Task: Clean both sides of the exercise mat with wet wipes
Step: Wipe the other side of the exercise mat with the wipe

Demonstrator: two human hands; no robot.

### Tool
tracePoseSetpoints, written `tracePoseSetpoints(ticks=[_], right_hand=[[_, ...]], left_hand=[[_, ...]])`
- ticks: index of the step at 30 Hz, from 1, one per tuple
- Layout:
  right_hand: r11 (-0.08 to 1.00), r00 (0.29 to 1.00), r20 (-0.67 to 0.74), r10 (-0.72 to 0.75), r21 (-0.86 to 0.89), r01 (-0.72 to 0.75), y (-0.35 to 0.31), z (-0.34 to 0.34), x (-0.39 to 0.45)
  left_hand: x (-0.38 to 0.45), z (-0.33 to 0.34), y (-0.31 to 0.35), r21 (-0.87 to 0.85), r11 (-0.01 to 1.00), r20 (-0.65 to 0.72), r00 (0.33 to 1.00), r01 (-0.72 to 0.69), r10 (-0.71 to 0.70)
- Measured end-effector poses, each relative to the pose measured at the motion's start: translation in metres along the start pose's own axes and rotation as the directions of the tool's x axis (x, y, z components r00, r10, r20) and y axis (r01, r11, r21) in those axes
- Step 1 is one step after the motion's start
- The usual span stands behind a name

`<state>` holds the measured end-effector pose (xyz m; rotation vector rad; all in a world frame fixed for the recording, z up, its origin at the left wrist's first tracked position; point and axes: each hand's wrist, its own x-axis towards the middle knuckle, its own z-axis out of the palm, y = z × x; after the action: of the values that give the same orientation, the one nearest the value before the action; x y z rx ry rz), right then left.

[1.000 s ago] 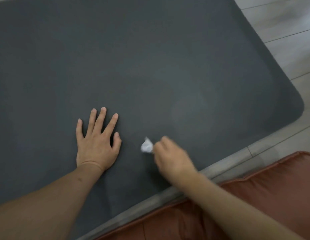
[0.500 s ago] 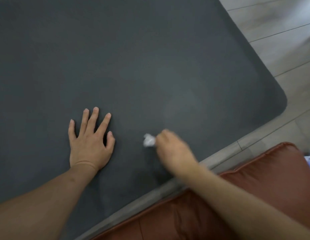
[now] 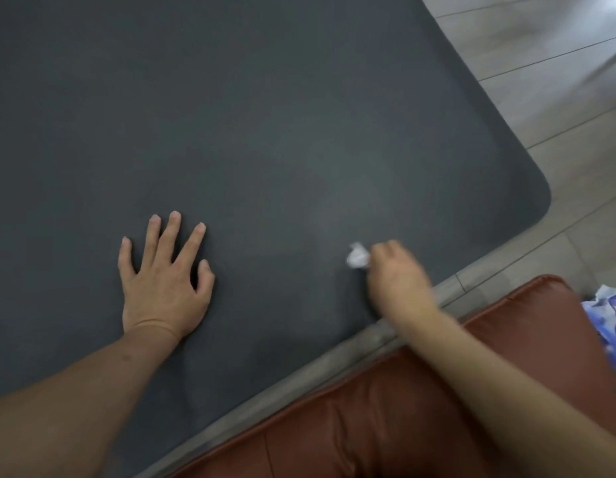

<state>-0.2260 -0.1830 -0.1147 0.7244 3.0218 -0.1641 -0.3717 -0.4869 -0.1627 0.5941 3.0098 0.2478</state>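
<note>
Looking down through the head cam, I've got the dark grey exercise mat filling most of the view, lying flat on a light wood-look floor, with its rounded corner out at about 3 o'clock.

My left hand is planted palm-down on the mat around 8 o'clock from the middle of the frame — fingers straight and spread, not gripping anything, just resting flat on the surface.

My right hand sits at roughly 4 o'clock, close to the mat's near edge. It's a bit motion-blurred, but the fingers are curled in and pinching a small scrunched-up white wet wipe, which pokes out on the side toward the left hand. The wipe looks to be down against the mat, though the blur means I can't swear to full contact. The two hands are well apart.

There's a faint lighter patch on the mat just up from the wipe, toward 12 o'clock of it.

Down at 5 o'clock there's a reddish-brown leather cushion — my right forearm crosses over it. At the right edge, around 4 o'clock, a blue-and-white printed packet peeks in beside the cushion; too cropped to read.
</note>
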Motion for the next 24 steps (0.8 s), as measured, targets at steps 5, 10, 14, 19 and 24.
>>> tracePoseSetpoints(ticks=[5,10,14,19,24], right_hand=[[0.962,0.951,0.147,0.273,-0.015,-0.274,-0.011,-0.014,-0.009],[0.964,0.939,0.268,-0.215,0.213,0.159,-0.076,0.0,-0.072],[0.985,0.969,0.183,0.166,-0.07,-0.155,0.019,-0.01,-0.014],[0.973,0.944,0.254,0.209,0.039,-0.226,-0.027,-0.006,-0.037],[0.951,0.921,0.299,-0.248,0.255,0.174,-0.075,0.001,-0.078]], left_hand=[[0.0,0.001,0.0,0.002,1.0,-0.001,1.0,0.003,-0.003],[0.0,-0.001,0.001,-0.007,1.0,-0.003,1.0,0.001,-0.001],[0.0,-0.001,0.001,-0.016,1.0,0.001,1.0,0.004,-0.004],[0.0,-0.001,0.003,-0.026,1.0,-0.008,1.0,0.01,-0.01],[-0.001,-0.003,0.005,-0.067,0.998,-0.027,1.0,0.015,-0.016]])
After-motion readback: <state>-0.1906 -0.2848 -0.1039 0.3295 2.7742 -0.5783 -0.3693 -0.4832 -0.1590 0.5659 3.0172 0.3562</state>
